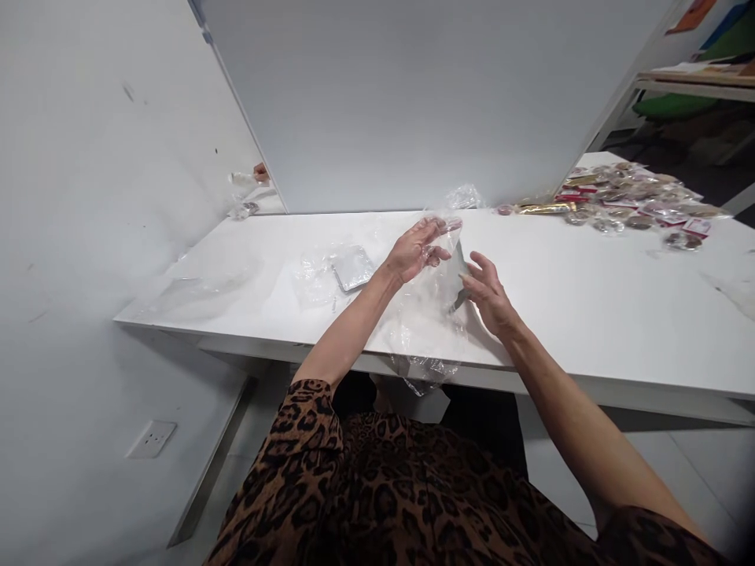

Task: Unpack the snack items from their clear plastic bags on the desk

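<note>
My left hand (416,253) is over the middle of the white table, its fingers closed on the edge of a clear plastic zip bag (451,226) with a reddish strip along its mouth. To the right of it, my right hand (488,297) has its thumb and fingers about a thin, flat grey piece (459,263), which stands on edge close to the bag. The fingertips behind that piece are partly hidden. Below my hands, more clear plastic bags (421,338) spread over the table and hang past its front edge.
A square silvery item (354,267) in clear wrap lies left of my hands. Farther left is a clear plastic sheet (204,287). Many small wrapped packets (637,196) are heaped at the back right. A grey panel (413,102) rises behind the table (566,314).
</note>
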The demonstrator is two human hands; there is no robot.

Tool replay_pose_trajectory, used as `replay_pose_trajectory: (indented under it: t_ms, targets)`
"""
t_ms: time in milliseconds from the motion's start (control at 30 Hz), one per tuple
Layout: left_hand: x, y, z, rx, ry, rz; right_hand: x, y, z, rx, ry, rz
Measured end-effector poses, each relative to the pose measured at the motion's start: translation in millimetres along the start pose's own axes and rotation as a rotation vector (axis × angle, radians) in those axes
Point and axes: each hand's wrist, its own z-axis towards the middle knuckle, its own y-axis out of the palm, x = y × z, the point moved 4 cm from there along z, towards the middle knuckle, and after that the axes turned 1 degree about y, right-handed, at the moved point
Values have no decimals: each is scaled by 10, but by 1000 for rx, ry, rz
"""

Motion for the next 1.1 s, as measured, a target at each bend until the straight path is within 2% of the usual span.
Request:
replay_pose_trajectory:
  t_ms: [167,333,433,500,600,700,800,867,967,1033,1100]
  targets:
    - [37,97,7,-3,17,-13,14,-77,-13,156,61,69]
    - [367,1,-140,132,187,-6,182,-401,-45,285,81,-32]
    - [603,-81,-307,143,293,-24,162,-532,-113,335,-9,-159]
    - [724,-106,-425,121,350,-18,52,-506,-168,346,-104,-254]
    - [860,-76,-591,123,417,12,-155,-253,-202,234,-217,-339]
    - [998,39,-737,163,478,30,-296,165,-164,42,-313,-400]
    - [1149,177,-870,168,541,51,-309,563,-103,-103,-364,-478]
    - [1242,236,-963,140,602,84,-255,745,-82,-201,-369,-568]
    - [1334,245,-1116,100,691,172,-116,844,-93,-407,-409,-780]
    - [1348,190,-1209,141,704,249,-16,792,-86,-513,-456,-895]
    - [1323,116,-1281,196,686,317,36,685,-26,-513,-486,-919]
